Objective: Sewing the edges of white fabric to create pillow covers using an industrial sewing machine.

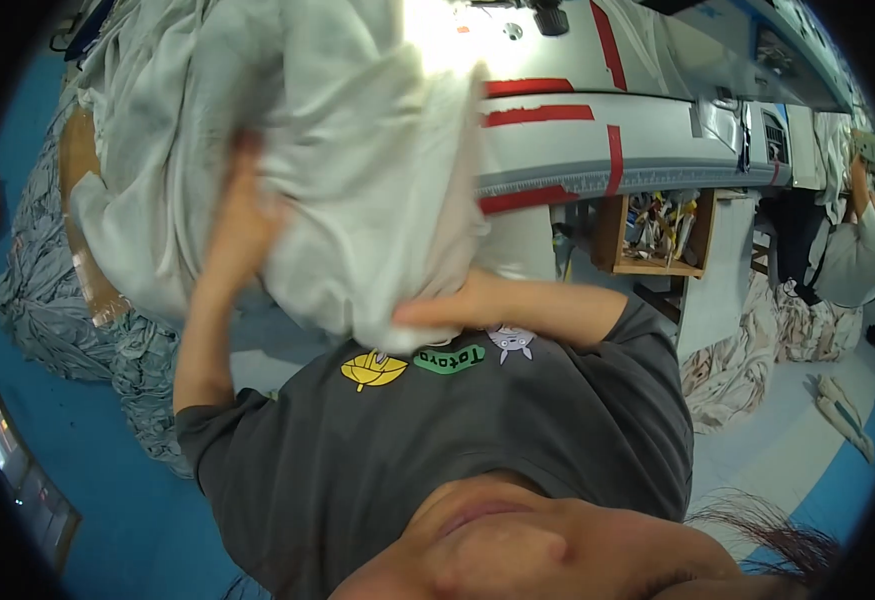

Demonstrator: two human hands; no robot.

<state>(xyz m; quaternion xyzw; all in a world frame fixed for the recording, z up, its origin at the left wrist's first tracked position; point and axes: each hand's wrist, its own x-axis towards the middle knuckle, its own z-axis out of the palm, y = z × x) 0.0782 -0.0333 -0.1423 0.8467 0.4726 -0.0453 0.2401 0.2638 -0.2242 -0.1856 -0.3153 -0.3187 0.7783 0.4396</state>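
A large pale white-grey cloth [357,150] spreads in folds over the left and middle of the work surface and hangs toward my body. Against it lies my left hand [249,210], smeared by motion, so its grip cannot be made out. Close to my shirt front, my right hand [447,305] is closed on the near edge of the cloth. Part of its fingers is hidden in the folds.
Right of the cloth, the white worktable [547,140] bears red tape strips and a ruler [637,178] along its front. A wooden drawer [612,235] below holds small tools. Grey fabric [57,300] heaps at left. At far right, another person [852,260] works near piled cloth [732,365].
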